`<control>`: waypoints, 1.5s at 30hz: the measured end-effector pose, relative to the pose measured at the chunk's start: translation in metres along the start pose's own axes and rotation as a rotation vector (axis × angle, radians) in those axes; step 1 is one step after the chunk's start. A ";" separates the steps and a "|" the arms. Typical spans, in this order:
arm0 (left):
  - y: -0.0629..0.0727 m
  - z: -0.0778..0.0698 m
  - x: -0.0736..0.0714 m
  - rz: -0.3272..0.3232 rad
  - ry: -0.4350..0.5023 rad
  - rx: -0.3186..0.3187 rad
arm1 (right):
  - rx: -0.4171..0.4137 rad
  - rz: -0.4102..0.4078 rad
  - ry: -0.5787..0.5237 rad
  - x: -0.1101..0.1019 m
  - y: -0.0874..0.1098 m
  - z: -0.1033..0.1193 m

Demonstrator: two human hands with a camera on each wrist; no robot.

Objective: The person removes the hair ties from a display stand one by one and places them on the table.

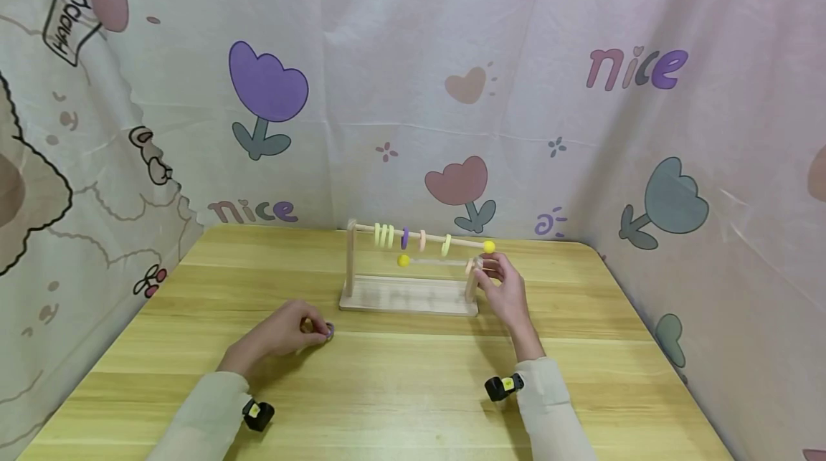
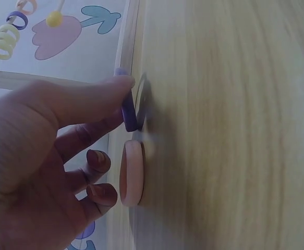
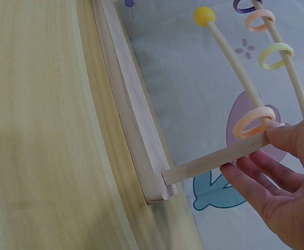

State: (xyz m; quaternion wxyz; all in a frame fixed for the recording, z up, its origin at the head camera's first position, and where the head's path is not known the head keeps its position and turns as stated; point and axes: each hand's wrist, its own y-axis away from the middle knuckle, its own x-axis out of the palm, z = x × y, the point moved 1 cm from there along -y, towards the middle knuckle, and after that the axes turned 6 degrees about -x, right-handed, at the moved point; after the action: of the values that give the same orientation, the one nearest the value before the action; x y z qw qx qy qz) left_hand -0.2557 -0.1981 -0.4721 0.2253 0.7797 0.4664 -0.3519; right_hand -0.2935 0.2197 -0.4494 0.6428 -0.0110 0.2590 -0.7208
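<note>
My left hand (image 1: 293,328) pinches a purple ring (image 2: 128,109) between thumb and forefinger, low over the table. Beside that ring, under the other fingers, a pink ring (image 2: 133,174) is in the left wrist view. My right hand (image 1: 506,292) holds the top of the short post (image 3: 214,161) on a wooden ring rack (image 1: 409,305). On the lower rod (image 3: 240,67), close to the right thumb, hangs another pink ring (image 3: 253,121). The upper rod (image 1: 467,241) carries several pale yellow rings (image 1: 383,235), a purple ring (image 1: 404,238) and a pink ring (image 1: 422,240).
Yellow balls cap the rods, one at the upper rod's right end (image 1: 489,247), one at the lower rod's left end (image 1: 403,260). A taller post (image 1: 350,260) stands at the rack's left. Behind the wooden table (image 1: 400,389) hangs a printed cloth (image 1: 387,88).
</note>
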 end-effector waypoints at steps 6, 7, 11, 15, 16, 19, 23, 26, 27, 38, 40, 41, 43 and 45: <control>0.001 -0.001 0.000 0.013 -0.011 -0.047 | -0.003 -0.006 0.007 0.000 -0.001 0.000; 0.001 -0.002 0.000 0.016 -0.013 -0.054 | 0.000 -0.007 0.008 0.000 -0.001 -0.001; 0.000 -0.002 -0.001 0.022 -0.019 -0.045 | 0.020 -0.003 0.002 -0.001 -0.001 0.000; 0.000 -0.001 -0.002 0.023 -0.019 -0.029 | 0.031 0.012 0.005 -0.002 0.002 0.013; 0.000 -0.001 -0.002 0.024 -0.018 -0.026 | 0.032 0.016 0.004 -0.002 0.003 0.018; 0.001 0.000 -0.003 0.029 -0.013 -0.035 | 0.038 0.024 0.016 -0.004 0.006 0.034; 0.000 -0.003 -0.005 0.034 0.004 -0.077 | 0.045 0.024 0.027 -0.004 0.008 0.044; -0.002 -0.008 -0.009 0.009 0.007 -0.092 | 0.046 0.020 0.019 -0.003 0.006 0.037; -0.004 -0.011 -0.011 -0.004 0.005 -0.089 | 0.047 0.018 0.013 -0.002 0.005 0.031; -0.020 -0.036 -0.009 -0.042 -0.022 -0.006 | 0.008 -0.010 0.001 0.000 -0.001 0.000; -0.024 -0.040 -0.005 -0.040 -0.011 0.004 | 0.001 -0.015 0.003 0.000 -0.001 0.000; -0.026 -0.041 -0.003 -0.039 -0.003 0.015 | 0.000 -0.016 0.007 0.000 0.000 0.001; -0.031 -0.044 0.002 -0.042 0.002 0.040 | -0.005 -0.019 0.008 0.000 -0.001 0.001; -0.036 -0.047 0.007 -0.048 0.012 0.057 | -0.011 -0.019 0.006 0.000 -0.001 0.000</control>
State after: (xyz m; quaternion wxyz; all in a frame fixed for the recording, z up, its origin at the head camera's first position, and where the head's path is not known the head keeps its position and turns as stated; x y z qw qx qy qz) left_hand -0.2693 -0.1453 -0.4472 0.1919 0.7764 0.4760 -0.3658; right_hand -0.2939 0.2194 -0.4489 0.6352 -0.0145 0.2648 -0.7254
